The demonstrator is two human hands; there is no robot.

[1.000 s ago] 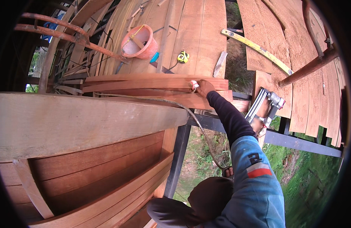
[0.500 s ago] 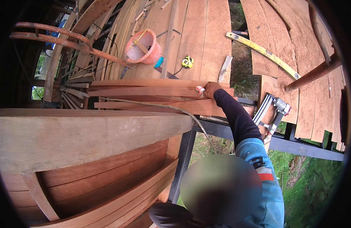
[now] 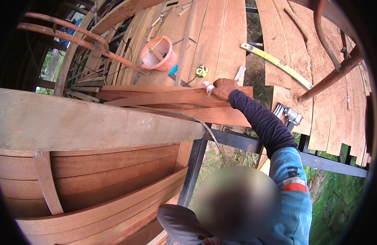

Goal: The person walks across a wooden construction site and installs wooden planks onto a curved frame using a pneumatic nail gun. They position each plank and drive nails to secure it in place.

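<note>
My right hand [image 3: 224, 88] is closed over the far edge of a reddish-brown wooden board [image 3: 172, 96], close to its right end. A small white-and-red piece [image 3: 208, 87] shows at the thumb side; whether it is a wrapping or a held item cannot be told. This board lies slantwise over other boards [image 3: 213, 116], its broad face toward me. Just beyond the hand rest thin pale strips [image 3: 240, 73] and a yellow-and-black tape measure [image 3: 201, 71]. My left hand is out of view.
A nail gun [image 3: 292, 117] lies right of my forearm. Farther off are a yellow spirit level [image 3: 276, 64] and an orange bucket [image 3: 168, 61]. A hose [image 3: 196, 118] crosses the boards. Rusty pipes [image 3: 82, 43] rise at left and right. Gaps open between dark metal beams [image 3: 237, 140].
My right hand has moved slightly up and left. The board under it has turned, showing more of its broad face. The view has shifted, and less of the nail gun shows.
</note>
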